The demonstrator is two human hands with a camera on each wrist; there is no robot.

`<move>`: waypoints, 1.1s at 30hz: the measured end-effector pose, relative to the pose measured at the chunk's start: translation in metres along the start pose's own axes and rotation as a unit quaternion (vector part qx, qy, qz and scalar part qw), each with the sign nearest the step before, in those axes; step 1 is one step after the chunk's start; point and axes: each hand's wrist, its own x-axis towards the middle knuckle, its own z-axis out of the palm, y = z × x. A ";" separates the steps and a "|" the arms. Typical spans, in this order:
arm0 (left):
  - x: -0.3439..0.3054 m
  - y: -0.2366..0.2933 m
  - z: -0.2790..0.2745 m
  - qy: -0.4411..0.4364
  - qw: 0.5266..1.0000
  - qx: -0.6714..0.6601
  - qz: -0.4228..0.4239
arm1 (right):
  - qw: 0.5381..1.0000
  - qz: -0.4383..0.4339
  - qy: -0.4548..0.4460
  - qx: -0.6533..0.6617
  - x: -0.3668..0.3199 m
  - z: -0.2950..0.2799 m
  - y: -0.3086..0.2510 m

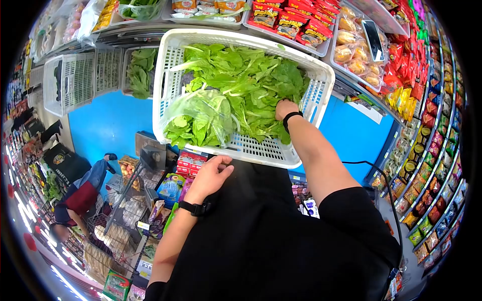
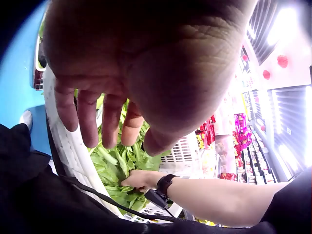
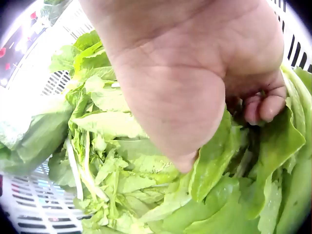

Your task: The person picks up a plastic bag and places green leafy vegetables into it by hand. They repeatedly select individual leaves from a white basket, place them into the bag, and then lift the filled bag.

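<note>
A white slatted plastic basket (image 1: 168,37) holds a heap of loose leafy greens (image 1: 236,72). At its near left corner lies a clear plastic bag of greens (image 1: 203,113). My right hand (image 1: 286,108) reaches into the right side of the heap. In the right wrist view, the fingers of that right hand (image 3: 204,73) curl in among the leaves (image 3: 214,170), the thumb pressing beside a leaf; some fingertips are hidden. Just outside the basket's near rim is my left hand (image 1: 213,175), palm toward the basket, fingers loosely extended and holding nothing.
Behind the basket stand trays of red snack packets (image 1: 286,22) and wrapped buns (image 1: 351,50), with a phone (image 1: 372,40) on the buns. Left are more plastic crates (image 1: 75,83). A shopping cart (image 1: 118,220) and another person (image 1: 80,198) are at lower left.
</note>
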 end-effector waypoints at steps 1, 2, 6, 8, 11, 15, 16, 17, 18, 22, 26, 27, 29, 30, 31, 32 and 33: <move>-0.001 0.000 0.000 -0.005 1.000 0.004 -0.005 | 1.000 0.000 0.000 -0.001 0.003 0.000 0.001; -0.002 0.000 -0.001 -0.010 1.000 0.007 -0.010 | 1.000 0.001 -0.006 -0.007 0.004 -0.001 0.001; -0.001 -0.004 0.000 -0.019 1.000 -0.002 -0.017 | 1.000 0.022 0.013 0.014 0.007 0.012 -0.003; 0.000 -0.003 0.000 -0.019 1.000 0.002 -0.014 | 1.000 0.019 -0.010 0.003 0.007 0.008 -0.003; -0.001 -0.001 -0.001 -0.026 0.999 -0.003 -0.023 | 0.999 0.006 -0.042 -0.009 0.007 -0.004 -0.001; 0.000 -0.005 -0.001 -0.020 1.000 -0.006 -0.022 | 0.997 0.020 -0.068 -0.001 0.016 -0.006 0.000; 0.001 -0.004 -0.001 -0.018 1.000 -0.008 -0.022 | 0.997 0.020 -0.069 -0.002 0.016 -0.005 0.001; 0.001 -0.004 -0.002 -0.015 1.000 -0.009 -0.021 | 0.997 0.009 -0.071 -0.006 0.015 -0.005 0.003; 0.001 -0.006 -0.001 -0.014 1.000 -0.009 -0.022 | 0.997 -0.002 -0.073 -0.010 0.013 -0.006 0.002; 0.003 -0.008 -0.003 -0.011 1.000 -0.015 -0.009 | 0.993 0.010 -0.118 -0.024 0.002 -0.021 -0.002; 0.006 0.000 -0.004 -0.008 1.000 -0.009 -0.006 | 0.980 0.005 -0.198 0.013 0.003 -0.020 -0.004; 0.008 0.001 -0.004 -0.009 1.000 -0.011 -0.004 | 0.976 -0.005 -0.220 0.000 0.001 -0.020 -0.009; 0.011 0.004 -0.002 -0.026 1.000 -0.009 -0.007 | 0.978 -0.036 -0.205 0.006 -0.007 -0.017 -0.018; 0.014 0.004 -0.001 -0.026 1.000 -0.011 -0.004 | 0.981 -0.035 -0.190 -0.006 -0.021 -0.023 -0.024; 0.017 0.003 0.001 -0.029 0.999 -0.012 0.004 | 0.984 -0.034 -0.175 -0.019 -0.035 -0.027 -0.026; 0.020 0.003 0.003 -0.033 0.999 -0.013 0.013 | 0.990 -0.057 -0.132 -0.012 -0.047 -0.027 -0.024; 0.021 0.004 0.003 -0.032 0.999 -0.014 0.015 | 0.995 -0.033 -0.089 -0.037 -0.052 -0.022 -0.028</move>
